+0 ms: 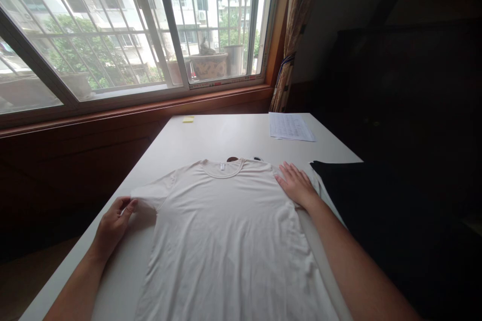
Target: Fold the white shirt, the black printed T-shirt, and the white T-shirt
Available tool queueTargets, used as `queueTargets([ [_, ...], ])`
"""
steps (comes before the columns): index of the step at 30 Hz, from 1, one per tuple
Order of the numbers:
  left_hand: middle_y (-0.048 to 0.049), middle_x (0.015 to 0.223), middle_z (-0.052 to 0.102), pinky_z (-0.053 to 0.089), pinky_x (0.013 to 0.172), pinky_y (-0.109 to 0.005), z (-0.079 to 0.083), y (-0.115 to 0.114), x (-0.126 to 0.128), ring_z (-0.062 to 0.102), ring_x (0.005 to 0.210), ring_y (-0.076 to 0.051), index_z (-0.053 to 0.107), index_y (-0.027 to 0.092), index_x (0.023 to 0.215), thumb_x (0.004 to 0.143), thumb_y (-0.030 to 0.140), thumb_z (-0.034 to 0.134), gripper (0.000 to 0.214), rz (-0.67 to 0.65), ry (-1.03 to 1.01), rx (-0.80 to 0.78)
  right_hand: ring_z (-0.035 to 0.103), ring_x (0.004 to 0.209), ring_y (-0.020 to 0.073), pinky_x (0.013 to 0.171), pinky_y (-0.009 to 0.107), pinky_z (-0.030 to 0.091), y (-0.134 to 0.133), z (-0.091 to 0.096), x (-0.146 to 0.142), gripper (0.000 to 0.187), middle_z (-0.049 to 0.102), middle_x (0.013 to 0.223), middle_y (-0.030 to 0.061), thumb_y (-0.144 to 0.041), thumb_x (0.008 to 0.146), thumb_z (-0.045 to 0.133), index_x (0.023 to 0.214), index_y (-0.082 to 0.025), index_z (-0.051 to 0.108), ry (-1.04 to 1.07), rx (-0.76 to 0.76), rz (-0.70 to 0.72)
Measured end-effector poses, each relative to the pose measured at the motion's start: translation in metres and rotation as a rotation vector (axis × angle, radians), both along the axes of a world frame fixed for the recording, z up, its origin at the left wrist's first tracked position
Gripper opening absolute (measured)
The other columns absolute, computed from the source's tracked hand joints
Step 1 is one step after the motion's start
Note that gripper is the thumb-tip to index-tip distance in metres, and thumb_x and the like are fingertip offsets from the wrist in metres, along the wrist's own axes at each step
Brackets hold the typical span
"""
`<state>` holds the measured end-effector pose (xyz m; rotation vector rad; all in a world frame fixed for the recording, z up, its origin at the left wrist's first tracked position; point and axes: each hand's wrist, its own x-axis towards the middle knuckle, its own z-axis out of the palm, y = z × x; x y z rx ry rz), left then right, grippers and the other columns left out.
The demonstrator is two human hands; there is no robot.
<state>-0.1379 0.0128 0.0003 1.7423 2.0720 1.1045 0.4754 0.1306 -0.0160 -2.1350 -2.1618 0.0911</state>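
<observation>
A white T-shirt (229,230) lies spread on the white table, its round neckline toward the far side and its body running out of the bottom of the view. Shallow wrinkles cross its front. At the left, my left hand (115,223) pinches the end of one sleeve between thumb and fingers, drawing it out sideways. My right hand (295,183) rests flat on the shirt's other shoulder and sleeve, fingers stretched out and holding nothing. Part of that sleeve is hidden beneath the hand and forearm.
Beyond the neckline, a brown round object (232,159) and a small black-and-white object (258,159) are partly covered. Papers (291,127) and a yellow sticky note (188,119) lie on the table (226,133) near its far edge. Dark cloth (350,185) covers the right side. A barred window stands behind.
</observation>
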Motion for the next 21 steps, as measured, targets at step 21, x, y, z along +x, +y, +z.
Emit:
queueTargets([
  [21, 0.0005, 0.081, 0.06, 0.051, 0.077, -0.036, 0.022, -0.01, 0.002, 0.061, 0.074, -0.021, 0.069, 0.025, 0.121, 0.084, 0.039, 0.054, 0.042, -0.199, 0.31, -0.07, 0.019, 0.157, 0.0243, 0.128, 0.05, 0.017, -0.001, 0.001, 0.0, 0.066, 0.026, 0.17, 0.0043, -0.056, 0.105, 0.023, 0.16, -0.021, 0.036, -0.013, 0.015, 0.003],
])
